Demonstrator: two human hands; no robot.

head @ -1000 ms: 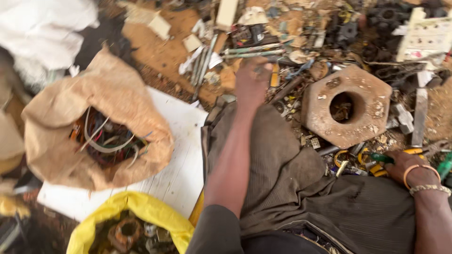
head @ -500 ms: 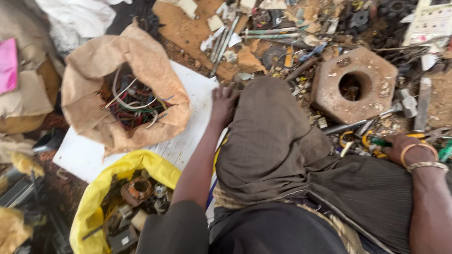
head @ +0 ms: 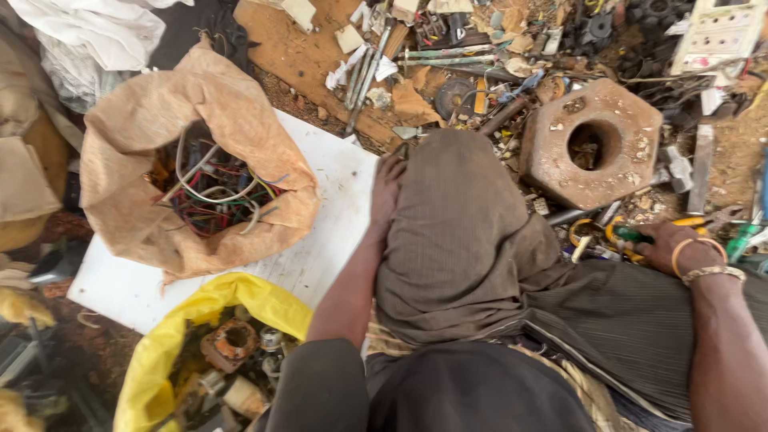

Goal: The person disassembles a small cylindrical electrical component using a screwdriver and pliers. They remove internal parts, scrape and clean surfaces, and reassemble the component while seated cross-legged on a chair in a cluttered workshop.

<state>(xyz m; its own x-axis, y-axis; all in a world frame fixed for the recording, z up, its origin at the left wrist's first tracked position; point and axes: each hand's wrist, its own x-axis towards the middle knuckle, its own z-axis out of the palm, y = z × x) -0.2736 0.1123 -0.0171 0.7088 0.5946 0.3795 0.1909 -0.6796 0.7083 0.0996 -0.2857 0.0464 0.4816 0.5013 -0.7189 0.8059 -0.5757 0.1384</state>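
My left hand (head: 390, 188) has drawn back from the scrap pile and now rests flat, fingers together, against my brown-clothed knee (head: 460, 232) beside the white board (head: 324, 232). My right hand (head: 668, 244), lower right, closes on yellow-handled pliers (head: 620, 234) below the rusty hexagonal metal block (head: 592, 144).

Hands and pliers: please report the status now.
Left hand rests flat on the white board, empty. Right hand lies on yellow-handled pliers. Scrap metal all around.
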